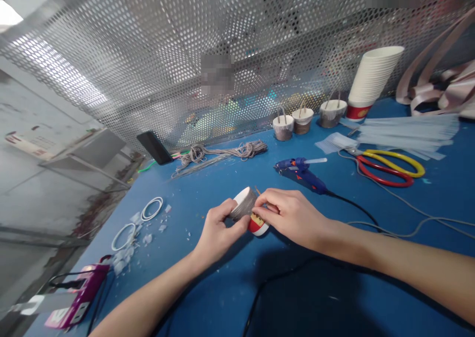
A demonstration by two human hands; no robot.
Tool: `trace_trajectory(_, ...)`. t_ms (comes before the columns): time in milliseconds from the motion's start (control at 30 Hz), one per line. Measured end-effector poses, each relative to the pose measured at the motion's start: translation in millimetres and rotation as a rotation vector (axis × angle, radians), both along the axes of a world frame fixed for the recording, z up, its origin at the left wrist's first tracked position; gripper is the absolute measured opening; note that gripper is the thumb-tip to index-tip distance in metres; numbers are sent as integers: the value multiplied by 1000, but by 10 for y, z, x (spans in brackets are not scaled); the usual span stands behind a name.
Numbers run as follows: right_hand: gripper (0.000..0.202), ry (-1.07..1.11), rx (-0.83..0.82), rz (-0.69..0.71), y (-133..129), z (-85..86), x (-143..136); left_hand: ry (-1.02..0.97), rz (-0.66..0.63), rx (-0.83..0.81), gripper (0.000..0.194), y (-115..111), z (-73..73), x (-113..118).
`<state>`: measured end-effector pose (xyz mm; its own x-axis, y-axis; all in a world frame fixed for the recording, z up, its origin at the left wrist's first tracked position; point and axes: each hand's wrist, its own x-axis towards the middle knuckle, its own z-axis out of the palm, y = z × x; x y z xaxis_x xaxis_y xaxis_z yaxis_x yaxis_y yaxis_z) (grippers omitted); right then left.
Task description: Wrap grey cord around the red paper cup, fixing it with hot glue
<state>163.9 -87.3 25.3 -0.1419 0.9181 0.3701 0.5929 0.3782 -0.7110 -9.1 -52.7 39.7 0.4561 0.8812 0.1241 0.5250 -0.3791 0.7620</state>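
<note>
- Gripping the tilted paper cup [243, 206], the person's left hand [219, 226] is curled mostly closed, thumb along the near side, fingers at the rim.
- Right hand [284, 209]: thumb and forefinger close together against the cup's wall; cannot tell whether they pinch the cord.
- Cup: over the middle of the blue table [208, 287], mouth toward upper left; grey cord wraps the rim end, red-printed base bare.
- Beyond the right hand: blue glue gun [300, 174].
- Farther: three wrapped cups [283, 130] with upright loops.
</note>
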Motion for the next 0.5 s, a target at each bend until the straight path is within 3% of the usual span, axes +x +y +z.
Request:
trace_trajectory(367,10,80,-69,-6,-3,11,-12,-72,-116,-51,31,63,-35,-93)
trace_trajectory(500,8,146,-150,-11,10,33,-9,-96,-111,-96,26,74,-61,-109)
